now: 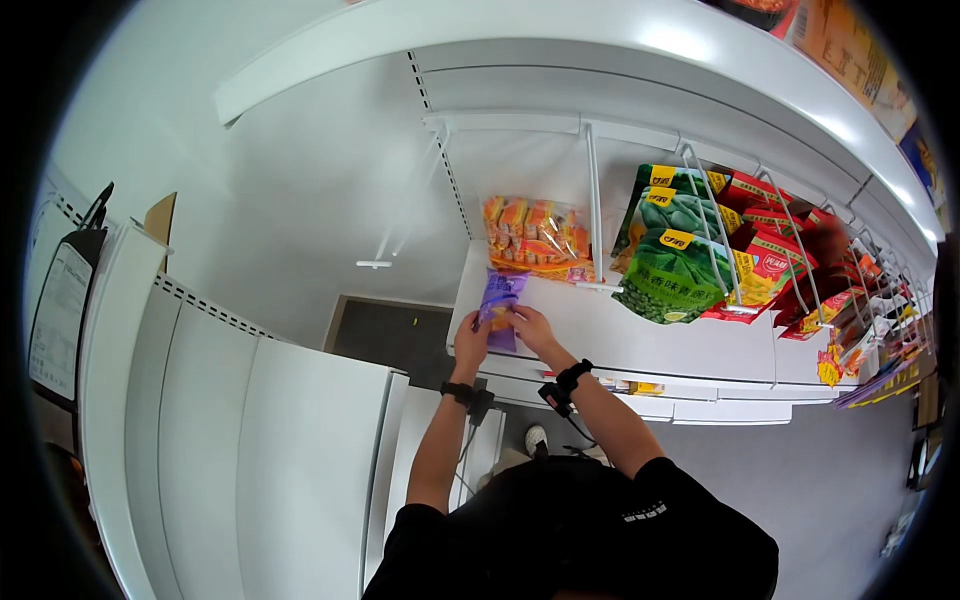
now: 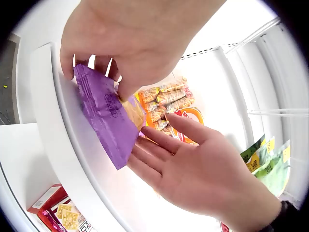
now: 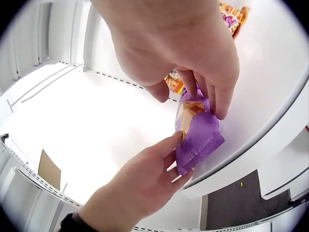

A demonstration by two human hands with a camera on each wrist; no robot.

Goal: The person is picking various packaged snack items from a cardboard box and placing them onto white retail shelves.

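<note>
A purple snack bag stands near the front left edge of the white shelf, in front of an orange bag of wrapped snacks. The left hand pinches the purple bag between thumb and fingers, as the left wrist view shows. From the other side the right hand touches it with its fingers extended; its palm faces up in that view. In the right wrist view the right hand lies over the upper part of the bag.
Green bags and red bags stand further right on the shelf, between wire dividers. A white shelf edge arches overhead. Below the shelf in the left wrist view is a red box of crackers.
</note>
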